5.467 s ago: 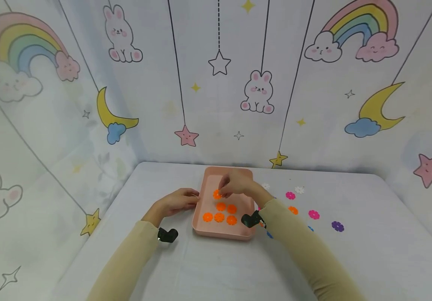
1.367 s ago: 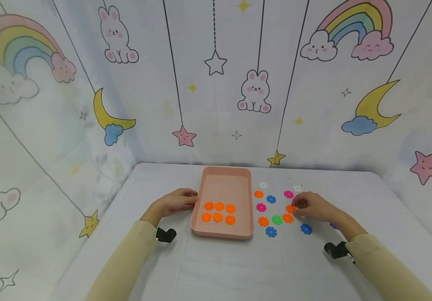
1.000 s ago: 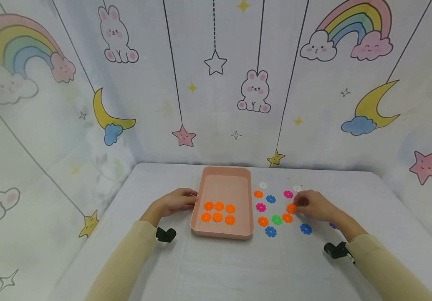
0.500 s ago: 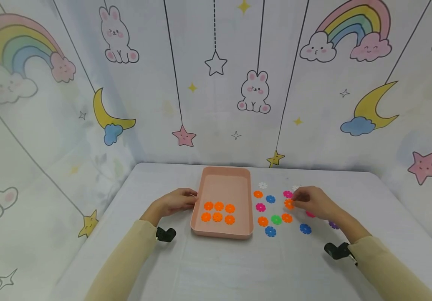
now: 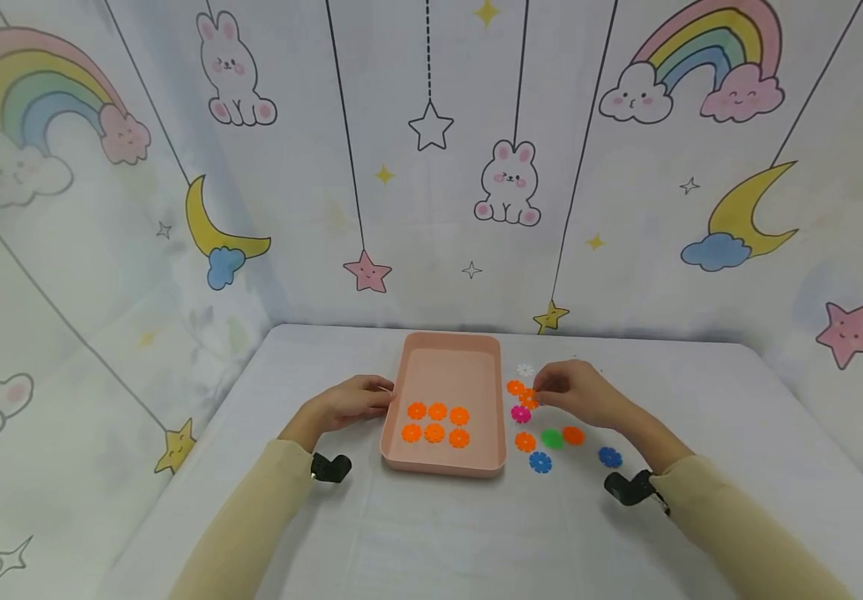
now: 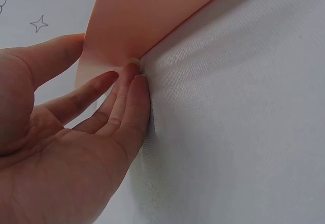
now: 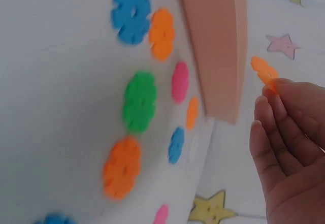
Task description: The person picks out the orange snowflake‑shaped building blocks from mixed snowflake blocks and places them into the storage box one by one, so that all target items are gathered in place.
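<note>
My right hand (image 5: 577, 392) pinches an orange flower-shaped plastic disc (image 7: 263, 70) between thumb and fingertips. The disc is held above the table, just right of the peach tray (image 5: 446, 358). Several orange discs (image 5: 434, 433) lie in two rows in the near part of that tray. At the tray's left side, my left hand (image 5: 352, 400) rests with its fingertips against the outer wall. The left wrist view shows the thumb at the rim and the relaxed fingers (image 6: 136, 102) by the tray's lower edge.
Right of the tray lie loose discs: a green one (image 5: 553, 438), a pink one (image 5: 521, 414), a blue one (image 5: 610, 457), a white one (image 5: 525, 370) and several orange ones. A patterned cloth (image 5: 431, 208) hangs behind the white table (image 5: 401, 533).
My right hand placed one orange disc in the tray, then went right and picked up another. It has since carried that disc left towards the tray. The left hand stays at the tray.
</note>
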The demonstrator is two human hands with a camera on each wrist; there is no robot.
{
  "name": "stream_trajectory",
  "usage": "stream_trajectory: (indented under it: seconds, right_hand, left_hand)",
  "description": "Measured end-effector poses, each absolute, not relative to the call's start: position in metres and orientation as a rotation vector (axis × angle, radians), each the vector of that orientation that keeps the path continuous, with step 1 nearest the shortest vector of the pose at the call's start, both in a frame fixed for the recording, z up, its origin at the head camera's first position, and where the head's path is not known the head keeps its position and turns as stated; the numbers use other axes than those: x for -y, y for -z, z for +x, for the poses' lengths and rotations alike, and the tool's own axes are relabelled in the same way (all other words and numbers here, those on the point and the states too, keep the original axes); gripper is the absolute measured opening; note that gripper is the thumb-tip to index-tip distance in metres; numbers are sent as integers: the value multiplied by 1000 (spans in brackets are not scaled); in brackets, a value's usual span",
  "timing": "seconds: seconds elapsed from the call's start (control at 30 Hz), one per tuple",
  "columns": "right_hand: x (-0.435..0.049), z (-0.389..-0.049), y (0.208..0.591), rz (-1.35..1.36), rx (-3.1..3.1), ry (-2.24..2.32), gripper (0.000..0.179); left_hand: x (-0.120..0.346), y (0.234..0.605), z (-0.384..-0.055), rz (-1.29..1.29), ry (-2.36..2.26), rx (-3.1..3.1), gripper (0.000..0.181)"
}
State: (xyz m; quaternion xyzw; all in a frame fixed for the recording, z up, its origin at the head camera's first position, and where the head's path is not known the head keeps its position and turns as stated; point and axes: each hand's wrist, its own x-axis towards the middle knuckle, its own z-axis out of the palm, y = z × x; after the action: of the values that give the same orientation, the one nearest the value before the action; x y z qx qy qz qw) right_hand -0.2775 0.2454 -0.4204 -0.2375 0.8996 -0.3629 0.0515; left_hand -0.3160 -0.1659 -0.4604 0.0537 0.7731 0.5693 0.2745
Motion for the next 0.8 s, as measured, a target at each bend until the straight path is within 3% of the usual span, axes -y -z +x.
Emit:
stream_trajectory:
  seconds: [0.37,0.8]
  right_hand:
    - [-189,-295,421,-801,-2660,1170,5]
    - [-155,-332,442,-843,-2728,974,5]
  left_hand:
    - [166,459,-315,141,-1528,-2084,44]
    - [166,458,-314,141,-1534,-2086,42]
